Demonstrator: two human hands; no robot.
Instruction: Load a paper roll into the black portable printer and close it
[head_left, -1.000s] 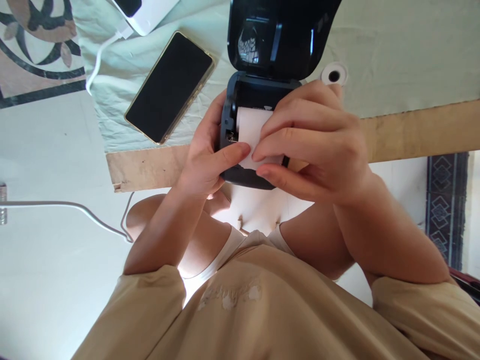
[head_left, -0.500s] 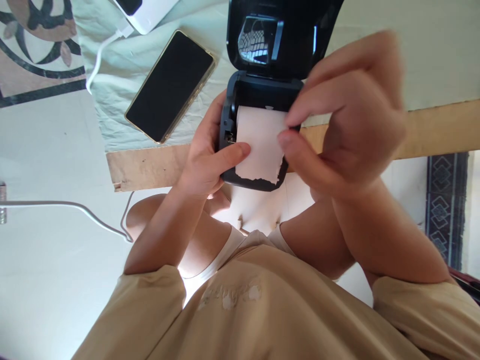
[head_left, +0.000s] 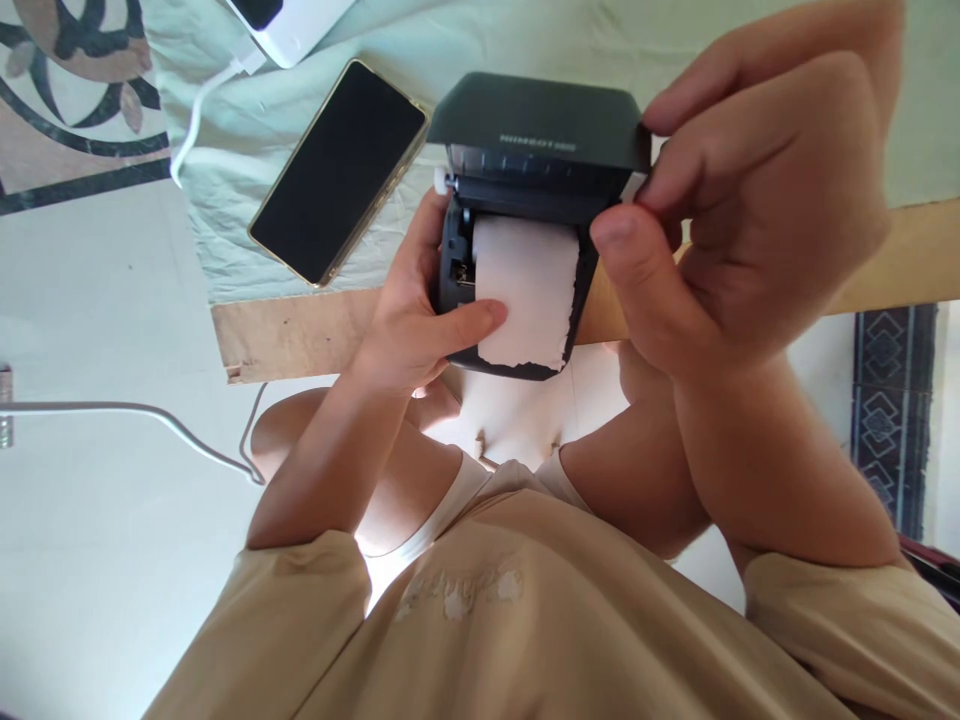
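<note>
A small dark label printer [head_left: 517,370] is held over the table's near edge, its lid [head_left: 540,115] partly raised. My left hand [head_left: 420,310] grips the body from the left side, the thumb pressing on the white paper [head_left: 529,290]. That paper comes from inside the printer and lies over its front, with a ragged torn end and right edge. My right hand [head_left: 765,200] has its fingers closed on the right side of the lid. Most of the paper roll inside is hidden beneath the lid.
A phone [head_left: 341,170] with a dark screen lies left of the printer on the pale green cloth [head_left: 225,230]. Behind it is a white device [head_left: 300,25] with a plugged-in white cable [head_left: 199,110]. The table's wooden edge [head_left: 300,335] runs in front.
The lid has swung from fully open towards me and down over the printer. My right hand has moved from the paper's edge up and right onto the lid. My left hand stays put.
</note>
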